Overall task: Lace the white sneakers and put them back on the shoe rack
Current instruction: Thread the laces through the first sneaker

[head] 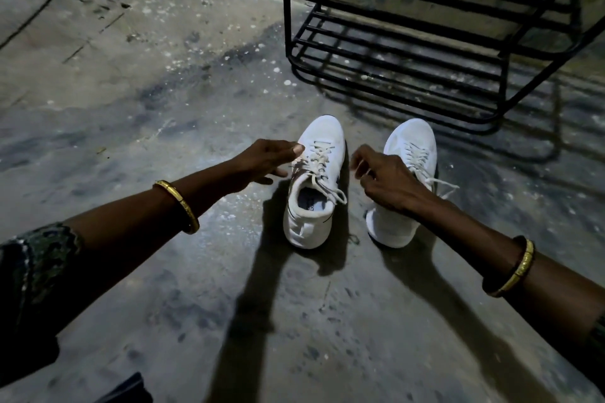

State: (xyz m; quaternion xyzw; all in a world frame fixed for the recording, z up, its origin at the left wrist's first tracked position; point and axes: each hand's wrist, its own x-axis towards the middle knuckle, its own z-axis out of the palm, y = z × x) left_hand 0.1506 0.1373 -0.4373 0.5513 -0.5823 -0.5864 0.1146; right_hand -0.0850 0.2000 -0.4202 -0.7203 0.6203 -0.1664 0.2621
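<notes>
Two white sneakers stand side by side on the concrete floor, toes pointing away from me. The left sneaker point(322, 141) has laces threaded through its eyelets, and loose ends hang over its right side. My left hand point(262, 160) rests against this shoe's left side, thumb on the laces and fingers spread. My right hand point(383, 183) hovers over the right sneaker point(411, 137) with its fingers curled, and I see nothing in them. It hides that shoe's opening. The right shoe's lace ends trail out to the right.
A black metal shoe rack point(393, 52) with barred shelves stands just beyond the sneakers at the upper right. The lower shelves that I can see are bare. Stained concrete floor point(131, 91) stretches to the left and towards me. A gold bangle sits on each wrist.
</notes>
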